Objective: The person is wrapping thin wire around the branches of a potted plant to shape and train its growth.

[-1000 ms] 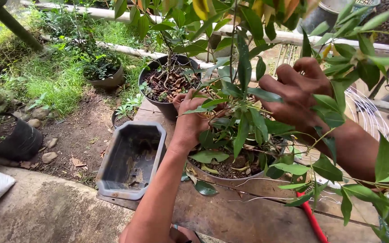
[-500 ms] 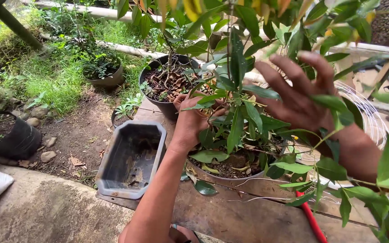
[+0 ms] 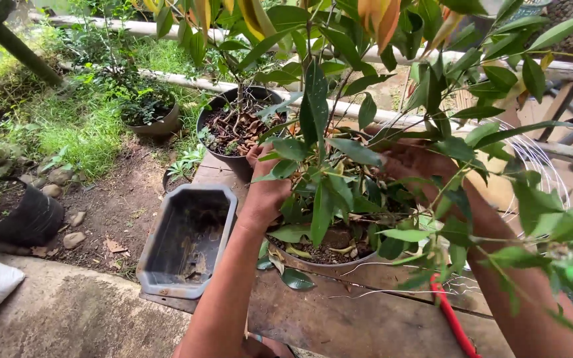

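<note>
both hands (image 3: pixel 266 189) amid plant (image 3: pixel 339 179) foliage

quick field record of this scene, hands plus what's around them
setting: outdoor garden bench
left hand: among the leaves of the potted plant, at its near-left side
right hand: reaching into the foliage from the right, partly hidden by leaves
grip: unclear whether either hand clasps a stem
plant pot: shallow, stands on the wooden bench
left of it: empty grey rectangular planter
behind: black pot with dry leaves
near right: red-handled tool, thin wire
ground: soil, grass, stones
</note>
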